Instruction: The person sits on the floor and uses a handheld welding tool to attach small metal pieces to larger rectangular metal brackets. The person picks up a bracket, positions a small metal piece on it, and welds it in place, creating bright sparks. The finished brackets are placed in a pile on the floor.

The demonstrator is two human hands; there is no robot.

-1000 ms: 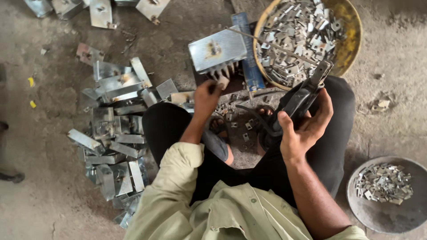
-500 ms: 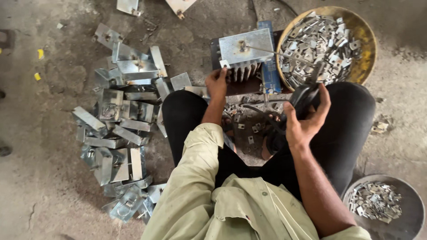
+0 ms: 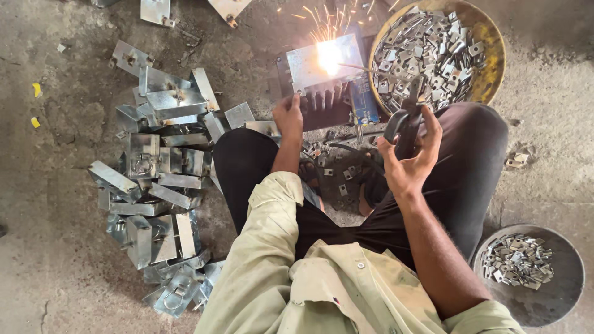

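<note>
I sit on the floor in dark trousers. My left hand presses on the near edge of a shiny metal plate lying on a dark block in front of me. My right hand grips a black welding electrode holder; its thin rod reaches left to the plate, where a bright arc glows and sparks fly upward. Small metal bits lie on the floor between my legs.
A heap of bent galvanised metal brackets lies at my left. A yellow round basin full of small metal pieces stands at the upper right. A grey bowl with small metal pieces sits at the lower right. More plates lie at the top edge.
The rod tip has reached the plate and an arc with sparks now burns there. Both hands have stayed on the plate and the holder.
</note>
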